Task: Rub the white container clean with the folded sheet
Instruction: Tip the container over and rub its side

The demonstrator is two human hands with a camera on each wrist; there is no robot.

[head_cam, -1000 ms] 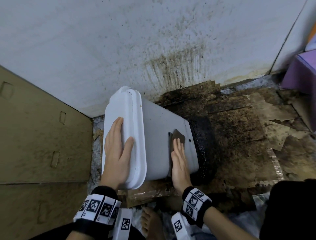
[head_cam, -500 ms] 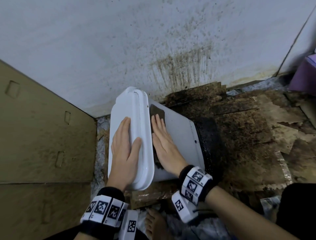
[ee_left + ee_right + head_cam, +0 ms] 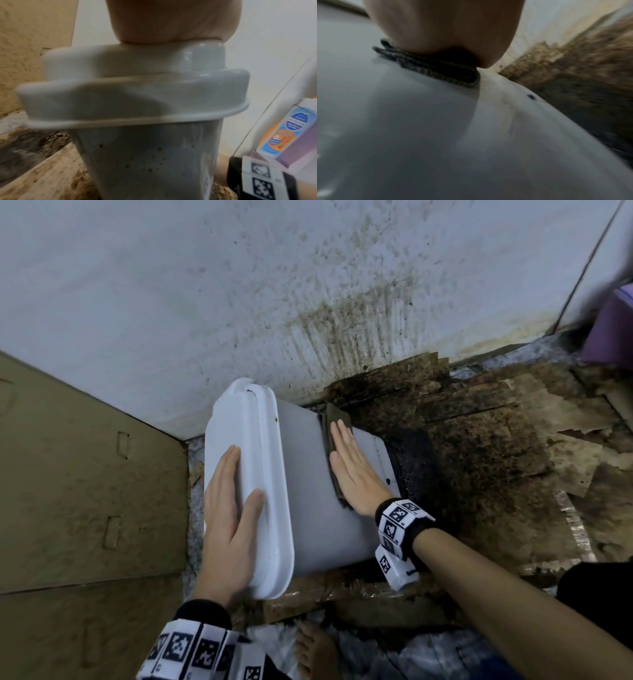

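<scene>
The white container [image 3: 308, 494] lies on its side on the floor, lid end toward the left, its dark bottom to the right. My left hand [image 3: 233, 518] lies flat on the white lid [image 3: 246, 440], fingers straight, thumb over the lid's rim. My right hand [image 3: 352, 467] presses flat on the dark folded sheet [image 3: 337, 419] against the container's upper side, near its far edge. The right wrist view shows the palm [image 3: 447, 29] bearing down on the sheet [image 3: 436, 67]. In the left wrist view the palm [image 3: 171, 20] sits on the lid [image 3: 130, 89], above a body speckled with brown spots [image 3: 150, 159].
A stained white wall [image 3: 308, 285] rises right behind the container. Brown cardboard [image 3: 78, 491] stands at the left. Dirty, torn cardboard [image 3: 496, 446] covers the floor to the right. A purple box [image 3: 609, 330] sits at the far right, and a bare foot [image 3: 315, 648] is below.
My right hand has slid the folded sheet along the container's side: from near the bottom end, up against the lid, now back to the middle at the far edge. The left hand stayed put.
</scene>
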